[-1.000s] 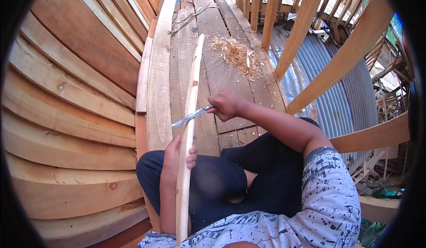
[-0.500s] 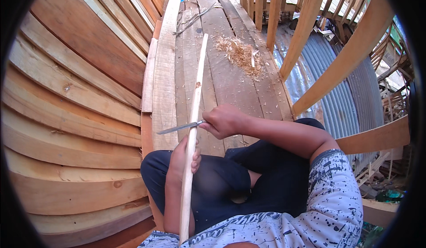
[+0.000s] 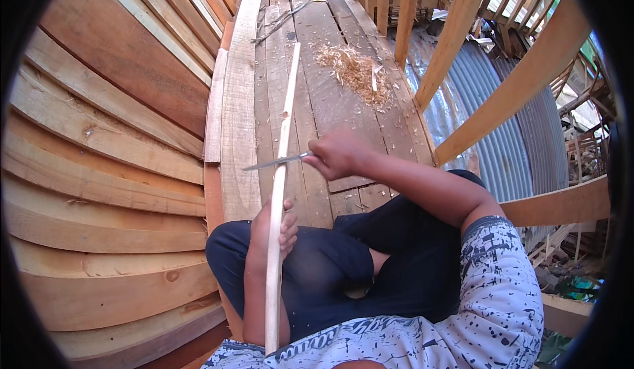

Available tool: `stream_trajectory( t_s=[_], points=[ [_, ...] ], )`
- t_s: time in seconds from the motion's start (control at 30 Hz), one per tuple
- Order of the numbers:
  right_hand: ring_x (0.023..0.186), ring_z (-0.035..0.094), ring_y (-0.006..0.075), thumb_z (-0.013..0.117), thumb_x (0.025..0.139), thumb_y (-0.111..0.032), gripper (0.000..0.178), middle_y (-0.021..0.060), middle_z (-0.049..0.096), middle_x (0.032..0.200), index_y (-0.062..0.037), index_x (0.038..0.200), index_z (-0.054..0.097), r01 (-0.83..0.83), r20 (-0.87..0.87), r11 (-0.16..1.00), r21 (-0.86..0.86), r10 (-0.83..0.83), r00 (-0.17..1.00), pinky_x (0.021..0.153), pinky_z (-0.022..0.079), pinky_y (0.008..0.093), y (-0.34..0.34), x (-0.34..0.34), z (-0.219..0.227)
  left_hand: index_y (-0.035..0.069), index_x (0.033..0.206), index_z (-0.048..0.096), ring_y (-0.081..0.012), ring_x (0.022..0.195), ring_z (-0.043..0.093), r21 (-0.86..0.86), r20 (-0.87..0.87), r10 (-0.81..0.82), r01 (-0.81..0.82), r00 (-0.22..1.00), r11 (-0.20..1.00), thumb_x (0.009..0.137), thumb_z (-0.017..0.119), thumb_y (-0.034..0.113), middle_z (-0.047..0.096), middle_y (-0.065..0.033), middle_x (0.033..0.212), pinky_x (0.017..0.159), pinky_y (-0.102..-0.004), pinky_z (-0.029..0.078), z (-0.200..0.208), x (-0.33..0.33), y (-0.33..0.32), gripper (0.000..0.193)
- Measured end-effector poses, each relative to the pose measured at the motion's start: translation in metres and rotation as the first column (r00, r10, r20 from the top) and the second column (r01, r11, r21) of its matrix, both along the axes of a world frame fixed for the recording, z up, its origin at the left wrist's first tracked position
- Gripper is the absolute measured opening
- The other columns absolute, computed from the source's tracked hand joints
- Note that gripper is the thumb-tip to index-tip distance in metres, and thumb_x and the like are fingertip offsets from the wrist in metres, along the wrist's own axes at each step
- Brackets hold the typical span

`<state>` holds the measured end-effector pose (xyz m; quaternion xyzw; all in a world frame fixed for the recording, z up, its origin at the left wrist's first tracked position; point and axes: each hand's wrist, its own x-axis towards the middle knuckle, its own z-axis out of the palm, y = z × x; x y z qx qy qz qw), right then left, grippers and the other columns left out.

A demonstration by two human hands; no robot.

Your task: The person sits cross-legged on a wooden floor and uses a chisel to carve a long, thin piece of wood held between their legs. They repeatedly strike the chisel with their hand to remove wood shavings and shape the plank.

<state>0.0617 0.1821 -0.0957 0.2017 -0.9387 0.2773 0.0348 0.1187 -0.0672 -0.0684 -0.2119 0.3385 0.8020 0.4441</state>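
Observation:
A long pale wooden stick (image 3: 282, 151) runs from my shirt out over the floor, its far end pointing away. My left hand (image 3: 273, 229) is wrapped round its lower half, above my left thigh. In my right hand (image 3: 339, 154), fingers closed, is the handle of a knife (image 3: 276, 162), mostly hidden by the fist. The blade lies across the stick, a little beyond my left hand, its tip pointing left. A small brown knot shows on the stick farther out than the blade.
Curly wood shavings (image 3: 356, 73) lie heaped on the plank floor (image 3: 330, 118) ahead. A wall of stacked boards (image 3: 112, 190) curves along the left. Wooden railing slats (image 3: 456, 45) stand on the right, with corrugated metal sheets (image 3: 492, 114) below them. Thin dark twigs (image 3: 285, 17) lie farther off.
My right hand and the knife have moved away from me along the stick, farther from my left hand. The stick has shifted slightly left. My left hand still grips it.

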Motion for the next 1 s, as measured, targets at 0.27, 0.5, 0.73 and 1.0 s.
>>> stream_trajectory(
  t_s=[0.27,0.5,0.73,1.0],
  points=[
    [0.057,0.059,0.0419,0.059,0.095,-0.038,0.038,0.0194,0.059,0.060,-0.0057,0.075,0.061,-0.004,0.105,1.000,0.029,0.001,0.994,0.054,0.045,0.0513,-0.010,0.008,0.006,0.008,0.100,0.051,-0.0096,0.031,0.038,-0.162,-0.136,-0.020,-0.002,0.991,0.987,0.107,0.034,0.047,0.042,0.0006,0.051,0.028,-0.0232,0.031,0.002,0.006,0.003,0.043],
    [0.056,0.059,0.0405,0.059,0.095,-0.040,0.038,0.0182,0.058,0.059,-0.0069,0.075,0.060,0.046,0.053,0.991,-0.123,-0.040,0.998,0.055,0.045,0.0514,-0.005,0.001,-0.006,0.005,0.103,0.051,-0.0103,0.032,0.038,-0.182,-0.150,-0.020,-0.008,0.988,0.983,0.108,0.032,0.045,0.043,-0.0010,0.052,0.028,-0.0238,0.031,0.008,0.004,0.006,0.044],
    [0.058,0.061,0.0395,0.063,0.092,-0.042,0.040,0.0185,0.059,0.060,-0.0070,0.074,0.061,0.092,0.211,0.976,-0.197,-0.050,0.976,0.055,0.046,0.0506,-0.006,-0.005,-0.003,0.008,0.100,0.049,-0.0073,0.032,0.039,-0.184,-0.175,-0.036,0.004,0.984,0.983,0.108,0.035,0.045,0.041,0.0022,0.053,0.027,-0.0207,0.032,0.013,0.005,0.012,0.041],
    [0.058,0.062,0.0403,0.061,0.093,-0.038,0.035,0.0169,0.060,0.060,-0.0080,0.076,0.060,-0.044,0.046,0.998,-0.054,0.047,0.998,0.054,0.046,0.0508,0.011,-0.015,0.003,0.008,0.104,0.050,-0.0115,0.035,0.037,-0.152,-0.160,-0.014,-0.011,0.987,0.988,0.107,0.033,0.047,0.043,-0.0008,0.056,0.031,-0.0248,0.030,0.007,0.002,0.007,0.043]
  ],
)
